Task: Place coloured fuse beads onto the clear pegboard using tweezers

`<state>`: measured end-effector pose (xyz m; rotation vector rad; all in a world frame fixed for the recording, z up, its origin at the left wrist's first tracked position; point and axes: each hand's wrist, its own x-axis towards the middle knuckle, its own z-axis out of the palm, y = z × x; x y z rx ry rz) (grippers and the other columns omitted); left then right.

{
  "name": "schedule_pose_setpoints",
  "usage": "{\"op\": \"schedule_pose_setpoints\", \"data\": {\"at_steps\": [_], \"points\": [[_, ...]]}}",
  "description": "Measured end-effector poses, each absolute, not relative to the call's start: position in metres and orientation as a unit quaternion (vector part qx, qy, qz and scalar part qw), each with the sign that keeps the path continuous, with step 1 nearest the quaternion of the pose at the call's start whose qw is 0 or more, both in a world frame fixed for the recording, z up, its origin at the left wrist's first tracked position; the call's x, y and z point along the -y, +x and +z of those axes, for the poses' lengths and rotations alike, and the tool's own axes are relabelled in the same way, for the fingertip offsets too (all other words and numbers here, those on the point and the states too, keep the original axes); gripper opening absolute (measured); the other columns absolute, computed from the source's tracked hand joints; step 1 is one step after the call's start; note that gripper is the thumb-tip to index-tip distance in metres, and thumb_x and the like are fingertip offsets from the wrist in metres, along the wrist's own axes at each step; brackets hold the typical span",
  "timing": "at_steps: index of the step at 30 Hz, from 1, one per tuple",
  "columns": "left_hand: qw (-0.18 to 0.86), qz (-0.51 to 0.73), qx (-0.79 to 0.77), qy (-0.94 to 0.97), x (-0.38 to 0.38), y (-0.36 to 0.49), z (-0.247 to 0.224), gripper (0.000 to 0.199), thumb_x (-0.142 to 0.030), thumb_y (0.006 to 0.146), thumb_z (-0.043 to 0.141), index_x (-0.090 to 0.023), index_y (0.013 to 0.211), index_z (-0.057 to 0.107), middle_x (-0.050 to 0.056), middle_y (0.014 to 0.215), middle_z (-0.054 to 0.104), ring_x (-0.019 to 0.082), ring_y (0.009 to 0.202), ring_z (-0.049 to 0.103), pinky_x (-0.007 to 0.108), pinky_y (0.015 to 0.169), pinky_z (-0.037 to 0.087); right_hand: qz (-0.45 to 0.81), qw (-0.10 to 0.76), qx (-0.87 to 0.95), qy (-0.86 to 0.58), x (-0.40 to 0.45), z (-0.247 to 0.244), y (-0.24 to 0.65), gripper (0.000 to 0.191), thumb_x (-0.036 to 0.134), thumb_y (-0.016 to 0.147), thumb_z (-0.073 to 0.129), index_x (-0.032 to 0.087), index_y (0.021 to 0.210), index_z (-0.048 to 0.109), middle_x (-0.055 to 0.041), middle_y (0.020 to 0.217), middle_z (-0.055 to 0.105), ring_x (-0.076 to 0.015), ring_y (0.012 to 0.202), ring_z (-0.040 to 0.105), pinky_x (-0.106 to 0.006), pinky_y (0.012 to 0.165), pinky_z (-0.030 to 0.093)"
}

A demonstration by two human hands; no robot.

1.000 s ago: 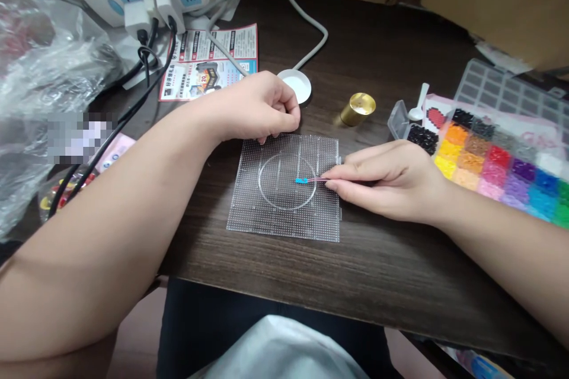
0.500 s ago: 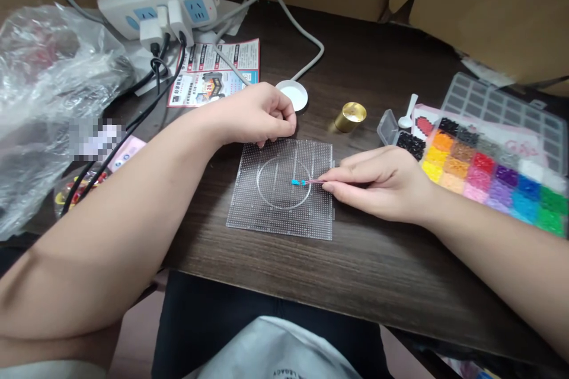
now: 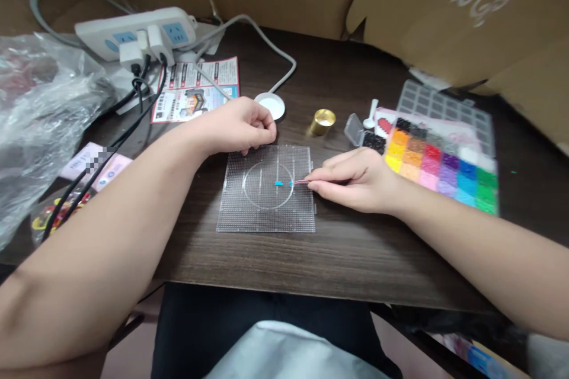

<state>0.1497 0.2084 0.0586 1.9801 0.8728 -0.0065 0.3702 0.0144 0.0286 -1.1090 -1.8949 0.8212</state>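
A clear square pegboard (image 3: 235, 201) lies flat on the dark wooden table, with a ring outlined on it. Small blue beads (image 3: 278, 183) sit near the ring's middle. From the right, my right hand (image 3: 355, 180) pinches thin pinkish tweezers (image 3: 302, 182). At their tip, just inside the ring's right side, is another blue bead (image 3: 291, 184). My left hand (image 3: 249, 124) is closed with curled fingers at the board's far edge; whether it holds anything is hidden.
A bead tray (image 3: 438, 160) sorted by colour lies to the right, beside a white scoop (image 3: 371, 115). Behind the board stand a gold cup (image 3: 322, 122) and a white round pad (image 3: 271, 105). A power strip (image 3: 133, 32), cables and plastic wrap (image 3: 48, 106) occupy the left.
The whole view has shifted, so things on the table appear further left. Both hands keep nearly the same places at the board; the tweezers and bead stay right of the placed beads.
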Motion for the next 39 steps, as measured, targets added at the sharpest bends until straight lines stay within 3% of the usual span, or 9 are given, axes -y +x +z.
{"op": "schedule_pose_setpoints", "data": {"at_steps": [4, 10, 14, 19, 21, 24, 27, 32, 39], "points": [[0.487, 0.004, -0.346, 0.802, -0.21, 0.149, 0.056, 0.005, -0.015, 0.088, 0.076, -0.019, 0.088, 0.076, 0.001, 0.074, 0.066, 0.012, 0.062, 0.058, 0.026, 0.054, 0.047, 0.319, 0.393, 0.725, -0.467, -0.009, 0.029, 0.368, 0.021, 0.02, 0.105, 0.077, 0.014, 0.113, 0.096, -0.0027, 0.075, 0.078, -0.0109, 0.062, 0.069, -0.023, 0.056, 0.051], [0.487, 0.005, -0.351, 0.8, -0.209, 0.15, 0.058, 0.006, -0.014, 0.089, 0.077, -0.019, 0.086, 0.075, -0.001, 0.067, 0.062, 0.01, 0.056, 0.055, 0.024, 0.051, 0.047, 0.32, 0.38, 0.682, -0.537, 0.021, 0.029, 0.373, 0.023, 0.031, 0.106, 0.078, 0.02, 0.114, 0.097, -0.0074, 0.087, 0.087, -0.0156, 0.069, 0.076, -0.026, 0.061, 0.058], [0.466, -0.003, -0.372, 0.803, -0.206, 0.153, 0.063, 0.006, -0.014, 0.088, 0.076, -0.019, 0.085, 0.074, -0.001, 0.067, 0.061, 0.011, 0.058, 0.056, 0.022, 0.05, 0.048, 0.305, 0.393, 0.632, -0.595, 0.061, 0.028, 0.383, 0.027, 0.038, 0.105, 0.081, 0.021, 0.117, 0.097, -0.0078, 0.084, 0.087, -0.017, 0.067, 0.078, -0.026, 0.06, 0.062], [0.455, -0.008, -0.362, 0.814, -0.203, 0.154, 0.068, 0.004, -0.019, 0.083, 0.078, -0.02, 0.087, 0.075, -0.001, 0.069, 0.063, 0.011, 0.06, 0.055, 0.021, 0.052, 0.049, 0.253, 0.409, 0.56, -0.675, 0.117, 0.033, 0.398, 0.024, 0.047, 0.099, 0.089, 0.025, 0.106, 0.098, -0.0105, 0.098, 0.091, -0.0234, 0.078, 0.085, -0.032, 0.069, 0.072], [0.445, -0.004, -0.352, 0.823, -0.202, 0.153, 0.07, 0.007, -0.021, 0.08, 0.079, -0.02, 0.086, 0.075, 0.0, 0.072, 0.065, 0.012, 0.062, 0.057, 0.022, 0.052, 0.05, 0.24, 0.41, 0.525, -0.706, 0.136, 0.036, 0.405, 0.024, 0.048, 0.095, 0.093, 0.026, 0.103, 0.098, -0.0102, 0.094, 0.09, -0.0222, 0.071, 0.082, -0.031, 0.062, 0.069], [0.437, 0.002, -0.343, 0.831, -0.201, 0.151, 0.071, 0.009, -0.023, 0.077, 0.078, -0.021, 0.084, 0.074, 0.0, 0.072, 0.065, 0.012, 0.062, 0.058, 0.024, 0.053, 0.05, 0.229, 0.411, 0.467, -0.749, 0.158, 0.041, 0.415, 0.03, 0.049, 0.091, 0.096, 0.021, 0.101, 0.098, -0.0067, 0.068, 0.08, -0.0156, 0.05, 0.063, -0.028, 0.045, 0.053], [0.429, 0.0, -0.344, 0.835, -0.202, 0.149, 0.07, 0.01, -0.025, 0.077, 0.078, -0.021, 0.085, 0.074, -0.001, 0.069, 0.062, 0.012, 0.06, 0.058, 0.024, 0.053, 0.048, 0.215, 0.42, 0.411, -0.78, 0.174, 0.04, 0.424, 0.039, 0.055, 0.088, 0.096, 0.018, 0.101, 0.098, -0.002, 0.054, 0.066, -0.0129, 0.045, 0.051, -0.028, 0.043, 0.044], [0.428, -0.003, -0.355, 0.831, -0.203, 0.149, 0.069, 0.011, -0.026, 0.08, 0.079, -0.02, 0.087, 0.074, -0.001, 0.069, 0.062, 0.011, 0.059, 0.055, 0.024, 0.054, 0.044, 0.159, 0.462, 0.336, -0.805, 0.19, 0.027, 0.444, 0.043, 0.059, 0.083, 0.098, 0.018, 0.097, 0.095, 0.0013, 0.051, 0.057, -0.0132, 0.049, 0.047, -0.031, 0.048, 0.04], [0.437, -0.022, -0.368, 0.82, -0.204, 0.153, 0.068, 0.016, -0.03, 0.083, 0.079, -0.02, 0.093, 0.072, -0.001, 0.069, 0.054, 0.014, 0.065, 0.053, 0.023, 0.053, 0.046, 0.064, 0.499, 0.266, -0.822, 0.191, 0.026, 0.478, 0.044, 0.06, 0.079, 0.1, 0.021, 0.096, 0.091, 0.0013, 0.058, 0.058, -0.0137, 0.055, 0.047, -0.032, 0.052, 0.038]]}}
